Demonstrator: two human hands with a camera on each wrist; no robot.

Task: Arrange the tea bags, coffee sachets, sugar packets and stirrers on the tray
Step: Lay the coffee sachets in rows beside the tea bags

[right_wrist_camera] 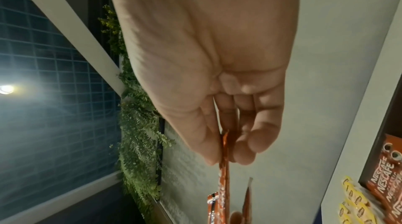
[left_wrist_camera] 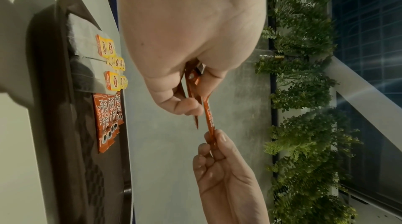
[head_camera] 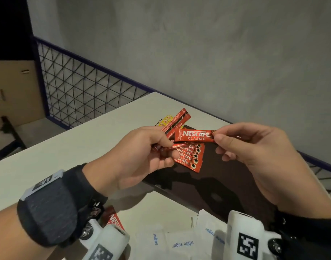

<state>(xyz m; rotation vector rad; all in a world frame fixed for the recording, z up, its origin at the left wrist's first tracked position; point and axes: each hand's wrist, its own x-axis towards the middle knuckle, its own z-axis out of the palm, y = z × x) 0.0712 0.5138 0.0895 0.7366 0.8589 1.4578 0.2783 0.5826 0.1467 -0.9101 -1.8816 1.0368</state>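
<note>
My right hand (head_camera: 220, 140) pinches the end of a red Nescafe coffee sachet (head_camera: 195, 136) between thumb and forefinger, held flat above the dark brown tray (head_camera: 226, 184). My left hand (head_camera: 161, 147) grips several more red sachets (head_camera: 177, 121), fanned upward. On the tray lies a row of overlapping Nescafe sachets (head_camera: 192, 158), and beyond them yellow Lipton tea bags (head_camera: 165, 120), seen better in the left wrist view as tea bags (left_wrist_camera: 110, 66) next to the sachet row (left_wrist_camera: 107, 117). The right wrist view shows the pinched sachet (right_wrist_camera: 224, 167) edge-on.
White sugar packets (head_camera: 181, 243) and one more red sachet (head_camera: 114, 220) lie on the white table (head_camera: 57, 147) near its front. A wire mesh railing (head_camera: 82, 92) and grey wall stand behind the table. A cardboard box (head_camera: 14, 94) sits far left.
</note>
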